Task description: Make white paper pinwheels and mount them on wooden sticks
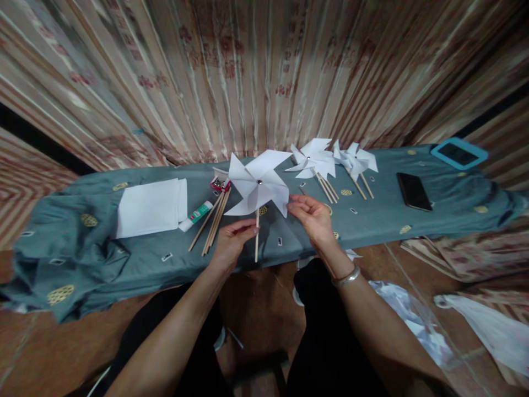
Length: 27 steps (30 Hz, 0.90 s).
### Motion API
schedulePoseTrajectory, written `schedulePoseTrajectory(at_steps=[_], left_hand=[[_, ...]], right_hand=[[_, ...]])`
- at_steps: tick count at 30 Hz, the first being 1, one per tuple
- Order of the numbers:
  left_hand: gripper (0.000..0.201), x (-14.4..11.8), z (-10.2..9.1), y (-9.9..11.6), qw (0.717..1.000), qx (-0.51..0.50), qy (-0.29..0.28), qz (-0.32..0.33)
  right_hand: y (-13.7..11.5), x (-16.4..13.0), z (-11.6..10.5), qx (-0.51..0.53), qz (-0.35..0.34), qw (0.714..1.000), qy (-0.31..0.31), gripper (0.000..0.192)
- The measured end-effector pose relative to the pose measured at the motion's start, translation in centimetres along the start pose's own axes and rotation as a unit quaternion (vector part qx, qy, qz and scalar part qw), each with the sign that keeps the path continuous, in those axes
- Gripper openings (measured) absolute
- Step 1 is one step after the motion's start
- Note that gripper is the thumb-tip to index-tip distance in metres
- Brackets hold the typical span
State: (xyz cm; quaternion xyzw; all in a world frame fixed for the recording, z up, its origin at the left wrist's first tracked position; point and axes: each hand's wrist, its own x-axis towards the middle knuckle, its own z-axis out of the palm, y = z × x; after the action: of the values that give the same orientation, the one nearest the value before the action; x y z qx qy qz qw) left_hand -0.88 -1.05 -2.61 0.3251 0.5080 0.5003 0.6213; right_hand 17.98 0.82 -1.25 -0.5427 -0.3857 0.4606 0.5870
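Note:
My left hand [233, 238] pinches the thin wooden stick of a white paper pinwheel [258, 184] and holds it upright over the bench. My right hand [313, 216] touches the lower right blade of that pinwheel with its fingertips; a silver bangle sits on that wrist. Two finished white pinwheels [314, 157] [355, 160] lie on the cloth farther right.
The long bench is covered by a teal cloth [82, 242]. On it lie a stack of white paper [151, 207], a glue tube [196, 215], several wooden sticks [212, 223], a small red box [220, 183], a black phone [414, 191] and a blue-framed tablet [458, 153]. Plastic bags lie on the floor at the right.

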Motion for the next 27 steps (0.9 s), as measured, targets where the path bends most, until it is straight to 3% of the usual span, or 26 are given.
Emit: schedulePoseTrajectory(at_steps=[12,27], left_hand=[[0.032,-0.1,0.4,-0.2,1.000,-0.015,-0.006,0.016],[0.030,0.0,0.6,-0.6,0.999,-0.017,-0.017,0.030]], right_hand=[[0.0,-1.6,2.0,0.049,0.069,0.995,-0.048,0.045],[-0.9,-2.8,2.4,0.111,0.128,0.982,-0.084,0.045]])
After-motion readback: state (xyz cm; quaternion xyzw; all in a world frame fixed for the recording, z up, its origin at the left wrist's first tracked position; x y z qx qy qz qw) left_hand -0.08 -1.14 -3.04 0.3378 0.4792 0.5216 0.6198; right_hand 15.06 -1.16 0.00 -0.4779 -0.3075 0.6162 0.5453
